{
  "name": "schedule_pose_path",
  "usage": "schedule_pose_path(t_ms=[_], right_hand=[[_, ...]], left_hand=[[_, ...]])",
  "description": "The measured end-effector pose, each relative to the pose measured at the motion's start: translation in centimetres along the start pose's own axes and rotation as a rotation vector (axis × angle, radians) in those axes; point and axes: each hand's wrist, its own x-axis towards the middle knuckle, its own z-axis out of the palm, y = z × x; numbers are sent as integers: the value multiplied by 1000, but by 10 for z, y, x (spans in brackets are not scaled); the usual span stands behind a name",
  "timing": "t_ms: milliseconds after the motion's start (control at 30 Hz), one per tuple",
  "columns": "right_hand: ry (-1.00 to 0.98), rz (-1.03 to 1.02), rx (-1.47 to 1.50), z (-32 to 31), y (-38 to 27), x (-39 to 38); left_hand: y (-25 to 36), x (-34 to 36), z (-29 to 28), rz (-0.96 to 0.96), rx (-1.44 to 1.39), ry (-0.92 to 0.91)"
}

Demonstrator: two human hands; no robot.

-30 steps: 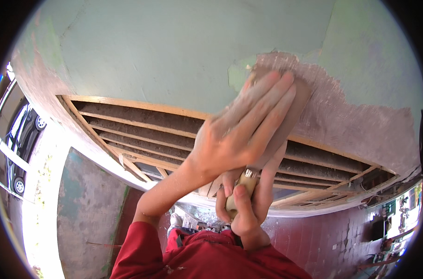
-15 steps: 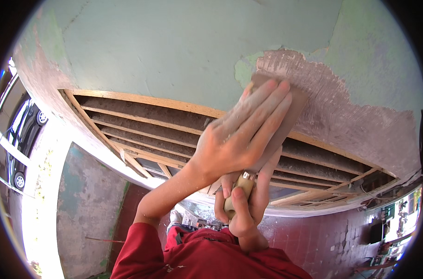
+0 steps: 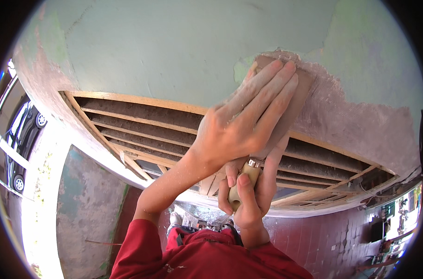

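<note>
Pale green, the wall spreads widest, with a louvred wooden vent across its lower part and a rough mauve-grey patch above the vent's right side. At that patch's left end is a broad scraper. Laid flat and outstretched over its blade is the left hand; the right hand is wrapped around the wooden handle, just below a shiny metal ferrule.

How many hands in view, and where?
2: the left hand lies flat across the tool's blade; the right hand wraps its handle, some fingers partly hidden.
</note>
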Motion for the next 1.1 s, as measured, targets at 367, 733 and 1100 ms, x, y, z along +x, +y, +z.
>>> schedule_pose_path(t_ms=[367, 733, 1100], right_hand=[[-50, -30, 16, -1, 1, 2], [-54, 7, 2, -7, 4, -3], [-32, 46, -60, -21, 5, -24]], left_hand=[[1, 0, -4, -12, 8, -49], [4, -3, -10, -36, 18, -103], [16, -16, -7, -89, -21, -107]])
